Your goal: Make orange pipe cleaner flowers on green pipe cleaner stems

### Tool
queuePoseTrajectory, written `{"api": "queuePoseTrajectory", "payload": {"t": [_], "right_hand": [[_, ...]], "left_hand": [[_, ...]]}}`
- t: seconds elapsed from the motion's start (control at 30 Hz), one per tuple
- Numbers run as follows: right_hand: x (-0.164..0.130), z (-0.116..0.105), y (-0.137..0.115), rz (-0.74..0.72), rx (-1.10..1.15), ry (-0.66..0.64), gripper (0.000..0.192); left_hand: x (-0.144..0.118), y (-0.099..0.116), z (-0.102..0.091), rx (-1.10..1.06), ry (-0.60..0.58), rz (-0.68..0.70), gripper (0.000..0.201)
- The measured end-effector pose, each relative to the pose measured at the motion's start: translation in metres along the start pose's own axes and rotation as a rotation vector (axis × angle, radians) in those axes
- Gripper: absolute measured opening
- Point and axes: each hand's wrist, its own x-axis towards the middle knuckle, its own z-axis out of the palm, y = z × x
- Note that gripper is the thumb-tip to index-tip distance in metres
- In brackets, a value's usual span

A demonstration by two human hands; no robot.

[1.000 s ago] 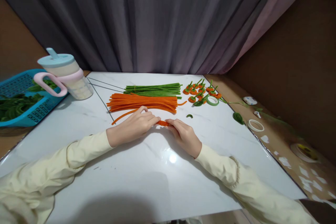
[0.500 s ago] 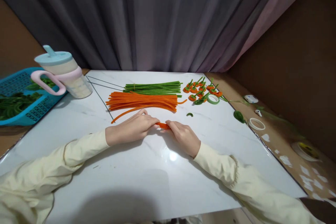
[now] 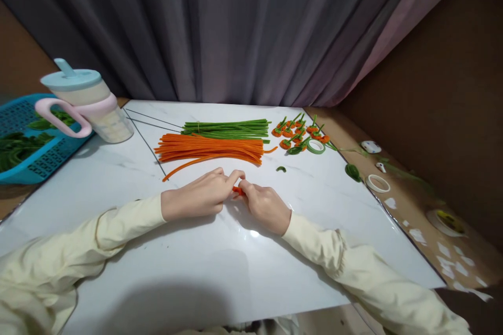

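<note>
Between both hands (image 3: 236, 196): orange pipe cleaner (image 3: 237, 189); writing unreadable.

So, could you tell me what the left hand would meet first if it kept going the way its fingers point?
The left hand points right, so it would likely run straight into the right hand, whose fingertips already meet it at the orange piece.

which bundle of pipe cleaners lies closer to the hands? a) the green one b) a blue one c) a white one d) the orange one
d: the orange bundle lies just beyond the left hand and right hand, with the green bundle behind it, nearer the curtain.
</note>
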Motion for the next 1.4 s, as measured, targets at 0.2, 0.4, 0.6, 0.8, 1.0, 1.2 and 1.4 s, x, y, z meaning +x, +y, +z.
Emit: {"api": "queuePoseTrajectory", "payload": {"t": [0.2, 0.4, 0.6, 0.8, 1.0, 1.2, 1.4], "right_hand": [[0.001, -0.001, 0.000, -0.047, -0.023, -0.045, 0.018], [0.002, -0.002, 0.003, -0.024, 0.009, -0.082, 0.013], [0.000, 0.000, 0.006, 0.037, 0.039, -0.044, 0.020], [-0.001, -0.001, 0.005, -0.055, -0.084, -0.003, 0.019], [-0.001, -0.001, 0.001, -0.117, -0.105, 0.019, 0.027], [0.001, 0.000, 0.009, -0.058, -0.101, 0.064, 0.024], [0.000, -0.003, 0.028, 0.016, -0.163, 0.148, 0.020]], "left_hand": [[0.000, -0.003, 0.004, -0.061, -0.004, 0.030, 0.035], [0.000, -0.006, 0.006, -0.114, 0.001, -0.017, 0.030], [0.000, -0.006, 0.003, -0.031, -0.014, 0.013, 0.025], [0.001, -0.002, 0.005, 0.080, 0.002, 0.065, 0.020], [0.002, -0.002, 0.005, 0.079, 0.018, 0.118, 0.022], [0.000, -0.001, -0.002, 0.267, 0.003, 0.141, 0.022], [-0.005, -0.012, -0.019, 0.390, 0.028, 0.043, 0.017]]}}
